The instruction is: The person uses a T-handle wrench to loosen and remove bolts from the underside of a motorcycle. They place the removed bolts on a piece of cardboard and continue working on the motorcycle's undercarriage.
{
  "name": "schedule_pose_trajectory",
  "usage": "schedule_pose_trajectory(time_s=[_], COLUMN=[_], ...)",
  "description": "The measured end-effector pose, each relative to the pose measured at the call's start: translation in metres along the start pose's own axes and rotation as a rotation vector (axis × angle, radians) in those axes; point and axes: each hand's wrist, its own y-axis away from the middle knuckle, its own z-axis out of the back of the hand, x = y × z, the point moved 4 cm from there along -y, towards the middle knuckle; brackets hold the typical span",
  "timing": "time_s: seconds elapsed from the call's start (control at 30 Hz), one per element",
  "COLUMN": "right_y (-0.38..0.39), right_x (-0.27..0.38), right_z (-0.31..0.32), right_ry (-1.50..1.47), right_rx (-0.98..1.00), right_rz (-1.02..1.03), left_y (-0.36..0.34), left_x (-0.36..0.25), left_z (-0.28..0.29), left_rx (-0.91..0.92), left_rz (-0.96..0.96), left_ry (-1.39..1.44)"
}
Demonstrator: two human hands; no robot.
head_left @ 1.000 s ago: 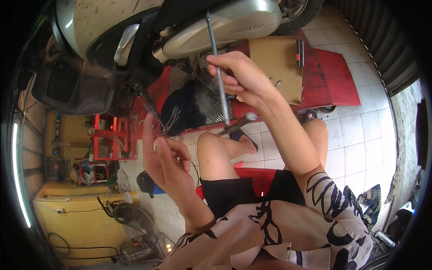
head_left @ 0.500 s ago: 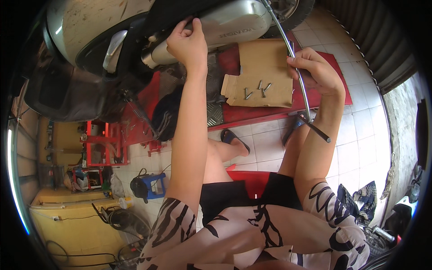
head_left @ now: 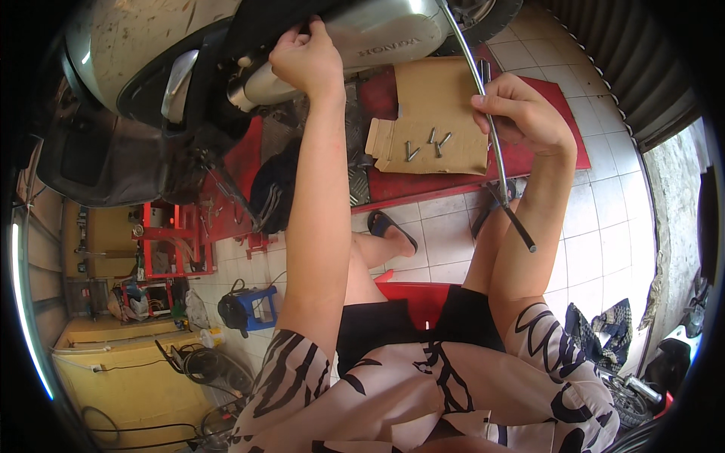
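My left hand [head_left: 310,62] is raised to the silver engine cover [head_left: 381,34] of a motor scooter, fingers curled together against its dark upper edge. Whatever they pinch is hidden. In my right hand [head_left: 522,113] is a long chrome T-handle wrench [head_left: 499,162], its shaft passing between thumb and fingers. The wrench's crossbar [head_left: 521,229] hangs at the lower end, beside my right forearm; its upper end runs out at the top of the view. Several bolts [head_left: 436,143] lie loose on a flattened piece of cardboard [head_left: 453,98] below the cover.
The cardboard rests on a red lift platform [head_left: 408,187] with a metal tread plate. The scooter's black seat [head_left: 98,170] juts out at left. A blue stool [head_left: 261,308] stands on the tiled floor, near a red tool stand [head_left: 162,245] and yellow cabinet [head_left: 124,381].
The wrench's lower end has swung slightly left and down, and its crossbar has turned. My right hand has shifted a little left with it. My left hand stays at the cover's edge.
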Motion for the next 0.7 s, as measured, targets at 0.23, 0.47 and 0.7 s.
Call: schedule_pose_trajectory(time_s=[0.23,0.47,0.7], right_y=[0.002,0.01,-0.027], right_x=[-0.008,-0.006,-0.012], right_z=[0.01,0.02,-0.032], right_ry=[0.002,-0.026,-0.029], right_rx=[-0.013,-0.047,0.213], right_rz=[0.027,-0.011,-0.037], left_y=[0.017,0.144,0.202], left_x=[0.002,0.027,0.097], left_z=[0.006,0.041,0.062], left_rx=[-0.009,0.45,1.111], left_rz=[-0.24,-0.249,-0.069], left_ry=[0.022,-0.21,-0.423])
